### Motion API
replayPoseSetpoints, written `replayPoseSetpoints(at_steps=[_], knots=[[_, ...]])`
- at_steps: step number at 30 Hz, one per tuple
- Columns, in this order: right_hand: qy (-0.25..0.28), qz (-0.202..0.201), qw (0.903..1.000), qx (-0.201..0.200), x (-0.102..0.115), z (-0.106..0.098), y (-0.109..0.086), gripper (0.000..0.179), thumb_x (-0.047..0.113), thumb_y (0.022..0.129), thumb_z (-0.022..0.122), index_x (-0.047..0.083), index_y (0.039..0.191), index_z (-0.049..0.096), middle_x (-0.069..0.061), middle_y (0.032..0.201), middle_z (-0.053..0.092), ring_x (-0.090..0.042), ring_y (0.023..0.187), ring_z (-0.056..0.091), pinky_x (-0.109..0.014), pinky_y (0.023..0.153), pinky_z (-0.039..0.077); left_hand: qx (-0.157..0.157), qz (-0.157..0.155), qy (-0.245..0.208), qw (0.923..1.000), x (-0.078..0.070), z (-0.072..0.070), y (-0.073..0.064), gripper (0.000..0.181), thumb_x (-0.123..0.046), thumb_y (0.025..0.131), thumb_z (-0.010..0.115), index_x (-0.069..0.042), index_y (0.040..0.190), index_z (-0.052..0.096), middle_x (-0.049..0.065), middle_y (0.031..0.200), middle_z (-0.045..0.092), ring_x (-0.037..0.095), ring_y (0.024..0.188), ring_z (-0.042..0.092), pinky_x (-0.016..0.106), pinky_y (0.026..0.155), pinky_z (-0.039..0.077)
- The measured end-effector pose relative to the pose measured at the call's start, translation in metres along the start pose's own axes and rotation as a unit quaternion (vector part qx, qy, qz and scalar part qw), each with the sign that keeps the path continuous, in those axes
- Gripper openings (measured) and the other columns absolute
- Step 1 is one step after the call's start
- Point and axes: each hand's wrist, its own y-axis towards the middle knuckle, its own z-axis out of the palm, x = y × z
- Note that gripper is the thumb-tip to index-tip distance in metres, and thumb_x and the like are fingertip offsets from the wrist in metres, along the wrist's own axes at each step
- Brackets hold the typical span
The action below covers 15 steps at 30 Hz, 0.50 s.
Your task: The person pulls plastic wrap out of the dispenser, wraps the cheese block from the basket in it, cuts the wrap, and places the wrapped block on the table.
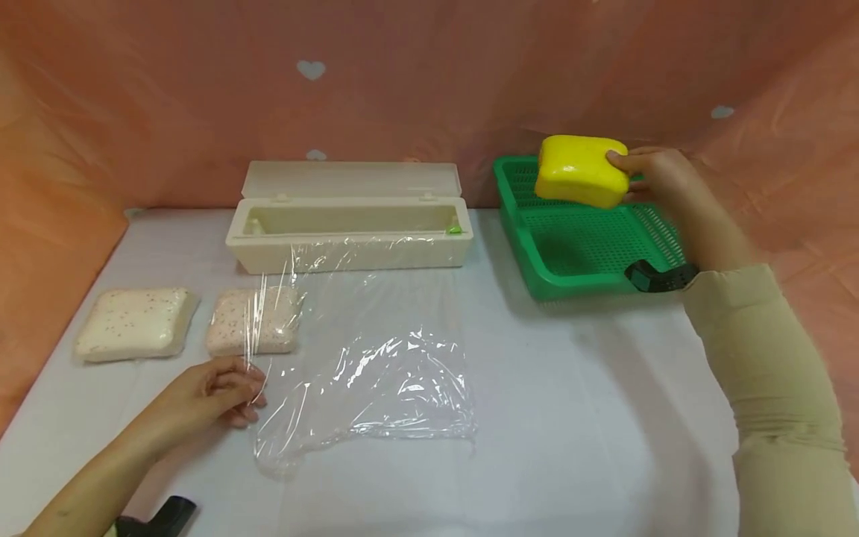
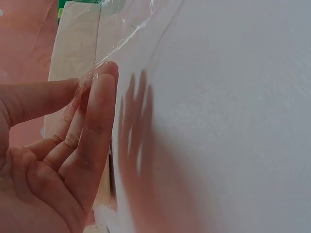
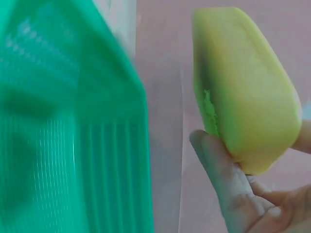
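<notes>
My right hand (image 1: 661, 175) grips a yellow rounded block (image 1: 582, 170), glossy on top, by its right end, raised over the green basket (image 1: 537, 261). In the right wrist view a ragged green patch shows on the block's side. My left hand (image 1: 218, 391) holds the left edge of a sheet of clear cling film (image 1: 376, 358) between thumb and fingers. The film runs from a cream dispenser box (image 1: 349, 257), whose lid (image 1: 349, 179) stands up, and spreads wrinkled toward the front of the table.
Two pale speckled blocks, a cream one (image 1: 134, 324) and a pinkish one (image 1: 258, 321), lie at the left; film overlaps the pinkish one. A small green piece (image 1: 454, 230) sits at the box's right end. Orange cloth (image 1: 403, 89) hangs behind the white table (image 1: 537, 447).
</notes>
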Motion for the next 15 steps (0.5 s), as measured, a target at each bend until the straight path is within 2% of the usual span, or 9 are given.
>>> replayPoseSetpoints(at_steps=[3,5,9,15], knots=[[-0.027,-0.035,0.999,0.012,0.0,0.018,-0.007,0.061,0.047,0.083,0.061,0.006,0.124,0.044,0.012,0.091,0.058,-0.002,0.075,0.061,-0.014,0.068,0.051,0.0,-0.004,-0.003,1.0,0.001,0.001,0.0,0.032,-0.009,0.095,0.049,0.016,0.115,0.043,0.01,0.09,0.067,0.009,0.069,0.065,0.027,0.063,0.056],[-0.04,-0.05,0.9978,0.018,-0.001,0.029,-0.012,0.065,0.046,0.083,0.06,0.003,0.127,0.042,0.013,0.09,0.059,-0.001,0.077,0.059,-0.012,0.07,0.05,-0.002,-0.008,-0.006,0.9999,0.0,0.001,0.001,0.033,-0.009,0.095,0.049,0.016,0.116,0.044,0.011,0.09,0.067,0.01,0.069,0.065,0.028,0.063,0.056],[-0.053,-0.06,0.9961,0.038,-0.001,0.051,-0.021,0.072,0.045,0.084,0.06,0.0,0.134,0.035,0.01,0.095,0.056,-0.003,0.079,0.057,-0.012,0.072,0.049,-0.006,-0.013,-0.01,0.9998,-0.001,0.002,0.003,0.032,-0.008,0.094,0.049,0.016,0.115,0.044,0.011,0.089,0.067,0.01,0.069,0.064,0.028,0.063,0.056],[-0.067,-0.073,0.9927,0.069,-0.006,0.087,-0.031,0.066,0.04,0.087,0.06,0.002,0.135,0.034,0.004,0.104,0.056,-0.005,0.082,0.06,-0.017,0.076,0.051,-0.004,-0.012,-0.002,0.9999,-0.001,0.002,0.003,0.031,-0.01,0.095,0.049,0.015,0.113,0.046,0.009,0.086,0.066,0.008,0.068,0.063,0.027,0.063,0.056]])
